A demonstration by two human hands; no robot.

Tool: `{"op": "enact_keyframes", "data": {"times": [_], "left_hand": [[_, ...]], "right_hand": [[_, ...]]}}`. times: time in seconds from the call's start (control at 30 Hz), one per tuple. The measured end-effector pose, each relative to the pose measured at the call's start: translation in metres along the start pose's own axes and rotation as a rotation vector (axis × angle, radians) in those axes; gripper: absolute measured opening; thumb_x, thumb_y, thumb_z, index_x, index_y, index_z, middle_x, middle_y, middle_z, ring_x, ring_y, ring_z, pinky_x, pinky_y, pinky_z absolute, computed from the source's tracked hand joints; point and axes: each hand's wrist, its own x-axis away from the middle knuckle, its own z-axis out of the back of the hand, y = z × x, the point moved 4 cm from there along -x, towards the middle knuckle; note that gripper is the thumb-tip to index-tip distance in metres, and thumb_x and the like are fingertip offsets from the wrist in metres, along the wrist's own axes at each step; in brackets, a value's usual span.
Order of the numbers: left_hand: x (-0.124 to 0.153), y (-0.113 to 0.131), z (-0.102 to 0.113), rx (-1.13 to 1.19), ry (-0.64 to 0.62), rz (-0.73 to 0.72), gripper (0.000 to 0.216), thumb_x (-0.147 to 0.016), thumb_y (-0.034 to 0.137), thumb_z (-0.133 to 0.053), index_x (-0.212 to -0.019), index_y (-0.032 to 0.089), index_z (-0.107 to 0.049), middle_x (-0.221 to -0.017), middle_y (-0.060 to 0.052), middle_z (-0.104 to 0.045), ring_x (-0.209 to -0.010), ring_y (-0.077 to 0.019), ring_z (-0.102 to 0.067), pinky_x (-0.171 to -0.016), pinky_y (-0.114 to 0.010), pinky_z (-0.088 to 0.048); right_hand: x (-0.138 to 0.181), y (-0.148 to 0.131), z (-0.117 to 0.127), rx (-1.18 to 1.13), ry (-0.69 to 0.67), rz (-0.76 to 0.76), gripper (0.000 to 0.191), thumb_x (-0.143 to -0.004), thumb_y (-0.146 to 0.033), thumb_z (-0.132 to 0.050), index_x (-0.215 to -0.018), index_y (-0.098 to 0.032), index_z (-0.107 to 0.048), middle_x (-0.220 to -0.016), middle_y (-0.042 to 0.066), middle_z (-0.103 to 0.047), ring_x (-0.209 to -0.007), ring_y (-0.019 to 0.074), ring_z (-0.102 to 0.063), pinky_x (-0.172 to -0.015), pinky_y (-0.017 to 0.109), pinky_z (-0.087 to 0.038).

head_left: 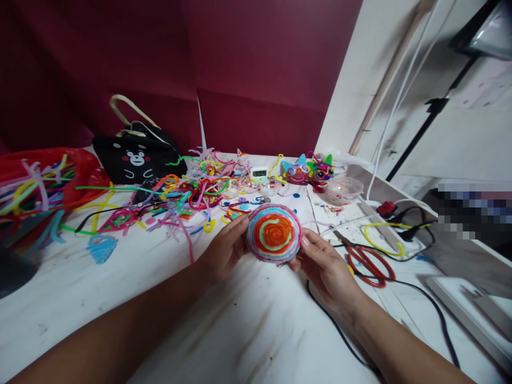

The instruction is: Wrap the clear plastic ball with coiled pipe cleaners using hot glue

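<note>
A round dome of coiled pipe cleaners, with an orange spiral in the middle and white, blue and pink rings around it, is held just above the white table. My left hand grips its left edge with curled fingers. My right hand pinches its right lower edge. Both forearms reach in from the bottom of the view.
A heap of loose coloured pipe cleaners lies behind the dome. A red bag of pipe cleaners and a black bear bag are at the left. Two finished cat figures, a plastic dish, red scissors and cables are at the right.
</note>
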Motion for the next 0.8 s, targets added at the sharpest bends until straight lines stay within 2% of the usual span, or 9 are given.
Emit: {"op": "enact_keyframes", "data": {"times": [0.33,0.53,0.8], "left_hand": [[0.002,0.002,-0.001,0.031,0.062,0.022,0.027,-0.087,0.033,-0.066,-0.106,0.016,-0.071,-0.099,-0.006,-0.073,-0.085,-0.0191,-0.065,-0.067,-0.025,-0.055],[0.002,0.003,0.0,0.085,0.087,0.04,0.019,-0.088,0.026,-0.064,-0.103,0.017,-0.072,-0.092,-0.002,-0.073,-0.075,-0.0145,-0.066,-0.063,-0.022,-0.054],[-0.001,-0.011,0.003,0.135,0.077,0.158,0.026,-0.097,0.025,-0.049,-0.102,0.013,-0.071,-0.09,-0.009,-0.076,-0.071,-0.0188,-0.07,-0.063,-0.029,-0.057]], "right_hand": [[-0.002,0.003,0.001,-0.077,-0.014,-0.041,0.019,-0.087,-0.034,-0.068,-0.096,-0.018,-0.067,-0.067,0.001,-0.064,-0.058,0.0117,-0.057,-0.057,0.022,-0.046],[-0.003,0.007,0.001,-0.169,0.03,-0.114,0.017,-0.081,-0.033,-0.074,-0.083,-0.018,-0.066,-0.064,0.0,-0.062,-0.055,0.0123,-0.055,-0.056,0.024,-0.046],[0.0,0.004,-0.004,-0.267,0.015,-0.123,0.02,-0.076,-0.031,-0.077,-0.068,-0.021,-0.062,-0.06,-0.002,-0.055,-0.053,0.0126,-0.045,-0.055,0.026,-0.043]]}}
